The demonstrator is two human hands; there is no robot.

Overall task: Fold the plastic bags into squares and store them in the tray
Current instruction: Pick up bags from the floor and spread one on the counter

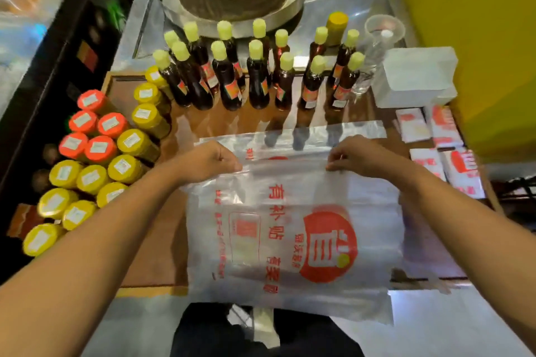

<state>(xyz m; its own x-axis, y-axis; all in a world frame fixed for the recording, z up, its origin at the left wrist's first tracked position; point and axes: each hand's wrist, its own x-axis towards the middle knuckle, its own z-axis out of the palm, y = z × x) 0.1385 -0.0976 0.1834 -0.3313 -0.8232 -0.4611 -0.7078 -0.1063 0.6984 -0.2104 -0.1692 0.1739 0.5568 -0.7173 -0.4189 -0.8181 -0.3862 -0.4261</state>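
Head view: left hand point(216, 161) and right hand point(358, 155) each pinch folded top edge of plastic bag point(290, 226), fingers curled. Bag lies flat on table point(162, 240), stretched between and below hands. Folded bags point(446, 153) just right of right hand.

Head-height view, steeply down, close.

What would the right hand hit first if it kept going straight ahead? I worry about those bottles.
Probably the dark bottles beyond the plastic bag the right hand pinches; depth is unclear.
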